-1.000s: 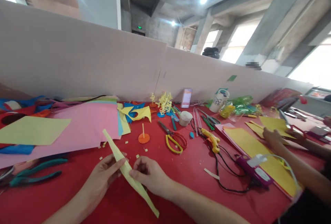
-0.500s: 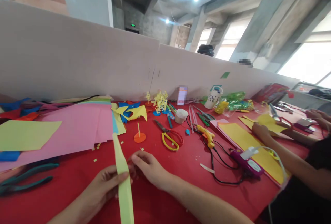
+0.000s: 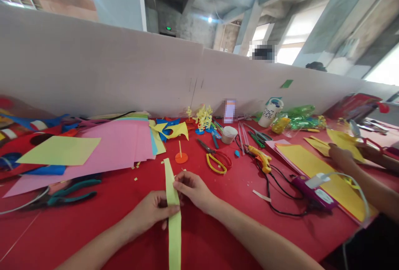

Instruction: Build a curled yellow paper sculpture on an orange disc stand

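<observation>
A long strip of pale yellow-green paper [image 3: 174,236] runs up from the bottom edge between my hands. My left hand [image 3: 157,211] is closed on it, thumb across the front and fingers behind. Higher up, my right hand [image 3: 195,191] pinches the strip's right edge between thumb and fingers. Just beyond the strip's top end, an orange paper disc [image 3: 181,158] lies on the table with a thin yellow stick upright on it. Scissors with red and yellow handles [image 3: 218,160] lie past my right hand, blades partly apart.
Pink sheets [image 3: 115,145] and teal-handled pliers [image 3: 75,191] lie left. A yellow glue gun [image 3: 262,158], purple power strip [image 3: 314,195] and yellow sheets [image 3: 318,174] are right. A white cup [image 3: 229,135] stands behind. Another person's hand [image 3: 341,153] holds yellow paper at far right.
My right hand has come onto the upper part of the strip, where before it was beside it. The view has turned left, so everything sits further right.
</observation>
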Tool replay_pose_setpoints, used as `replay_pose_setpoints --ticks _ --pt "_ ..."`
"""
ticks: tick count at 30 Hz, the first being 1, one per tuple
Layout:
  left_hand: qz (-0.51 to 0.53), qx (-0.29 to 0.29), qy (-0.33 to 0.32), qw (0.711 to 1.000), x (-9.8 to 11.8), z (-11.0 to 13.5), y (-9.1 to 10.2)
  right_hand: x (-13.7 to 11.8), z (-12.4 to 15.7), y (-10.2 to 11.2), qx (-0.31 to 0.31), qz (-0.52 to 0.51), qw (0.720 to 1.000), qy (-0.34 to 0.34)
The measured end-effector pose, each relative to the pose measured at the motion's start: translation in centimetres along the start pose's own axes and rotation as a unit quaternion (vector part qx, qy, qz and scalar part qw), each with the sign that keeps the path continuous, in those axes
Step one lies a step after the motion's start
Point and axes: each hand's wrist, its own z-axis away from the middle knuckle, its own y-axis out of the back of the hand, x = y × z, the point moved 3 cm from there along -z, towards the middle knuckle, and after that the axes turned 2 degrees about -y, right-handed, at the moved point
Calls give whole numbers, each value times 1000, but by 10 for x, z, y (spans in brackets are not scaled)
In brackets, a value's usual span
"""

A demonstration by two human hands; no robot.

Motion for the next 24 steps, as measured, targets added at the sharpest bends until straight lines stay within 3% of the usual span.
replay_pose_setpoints --ticks 8,14,24 --pt "30 53 1 998 0 1 0 1 -4 5 18 -14 999 22" --pt "-14 10 27 999 -1 4 -3 2 -5 9 76 -42 996 15" --pt "-48 30 22 998 -2 9 -3 7 -12 16 118 -53 990 48"
